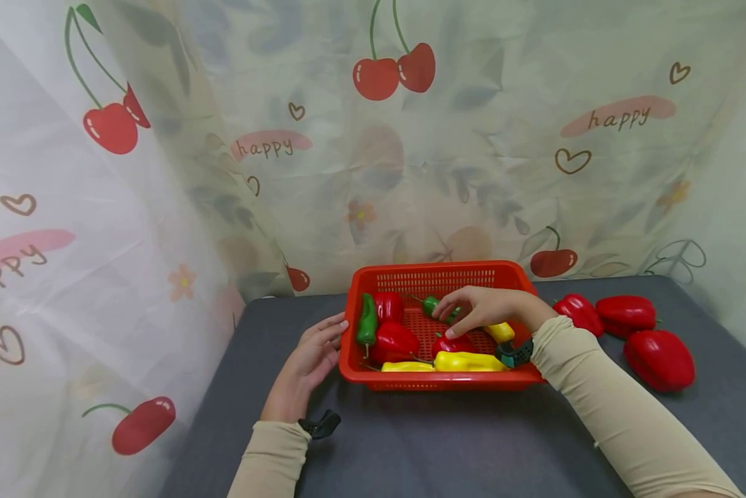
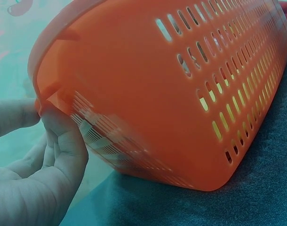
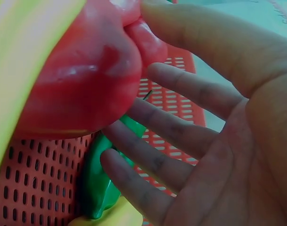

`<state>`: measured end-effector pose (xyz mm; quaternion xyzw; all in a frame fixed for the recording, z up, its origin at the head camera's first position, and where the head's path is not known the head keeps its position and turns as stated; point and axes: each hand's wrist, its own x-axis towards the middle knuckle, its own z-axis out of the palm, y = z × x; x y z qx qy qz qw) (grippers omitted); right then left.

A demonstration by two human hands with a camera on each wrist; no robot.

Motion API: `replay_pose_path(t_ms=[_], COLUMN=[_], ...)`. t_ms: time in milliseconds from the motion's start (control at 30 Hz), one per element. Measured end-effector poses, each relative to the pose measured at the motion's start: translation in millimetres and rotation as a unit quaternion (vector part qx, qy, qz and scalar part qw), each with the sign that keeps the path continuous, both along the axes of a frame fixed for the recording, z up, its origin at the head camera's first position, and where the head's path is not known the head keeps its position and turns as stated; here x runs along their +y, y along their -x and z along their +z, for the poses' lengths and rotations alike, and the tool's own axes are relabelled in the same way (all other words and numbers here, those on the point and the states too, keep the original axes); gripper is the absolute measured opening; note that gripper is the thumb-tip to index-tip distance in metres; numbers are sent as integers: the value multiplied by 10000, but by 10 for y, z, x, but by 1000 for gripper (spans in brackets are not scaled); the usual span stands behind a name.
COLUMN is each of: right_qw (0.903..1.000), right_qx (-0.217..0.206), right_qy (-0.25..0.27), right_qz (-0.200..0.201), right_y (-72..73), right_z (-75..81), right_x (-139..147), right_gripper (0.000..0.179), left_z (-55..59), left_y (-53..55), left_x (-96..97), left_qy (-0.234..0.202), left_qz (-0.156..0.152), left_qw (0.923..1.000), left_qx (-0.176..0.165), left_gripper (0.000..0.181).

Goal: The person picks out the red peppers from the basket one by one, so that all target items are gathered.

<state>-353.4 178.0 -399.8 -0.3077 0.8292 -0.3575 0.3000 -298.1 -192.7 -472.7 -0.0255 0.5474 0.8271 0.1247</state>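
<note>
A red plastic basket (image 1: 448,382) with slotted walls holds several peppers. My left hand (image 1: 315,356) pinches its left rim between thumb and fingers, as the left wrist view shows on the basket wall (image 2: 134,108). Inside the basket, my right hand (image 1: 488,308) hovers with palm down and fingers spread over a red bell pepper (image 1: 452,345). In the right wrist view its fairly straight fingers lie close beside a red pepper (image 3: 87,84); I cannot tell whether they touch it. A green pepper (image 1: 430,305) lies partly hidden under that hand.
Inside the basket's left side lie a long green pepper (image 1: 367,321) and two red peppers (image 1: 394,342). Yellow peppers (image 1: 466,361) lie along the front wall. Three red bell peppers (image 1: 659,360) sit on the grey table (image 1: 448,443), right of the basket. A printed curtain (image 1: 410,173) hangs behind.
</note>
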Motion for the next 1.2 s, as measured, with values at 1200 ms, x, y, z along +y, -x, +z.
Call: replay_pose_path(t_ms=[1200], right_qw=[9988], right_qx=[-237], right_qy=[-428], right_qz=[17], right_y=[9], right_z=[-79], right_x=[-53], right_gripper=[51], left_z=[13], left_y=[-12], left_x=[-1], left_qy=[-58], left_qz=[-29], left_qw=[10000], left_qx=[-3], left_gripper=[46])
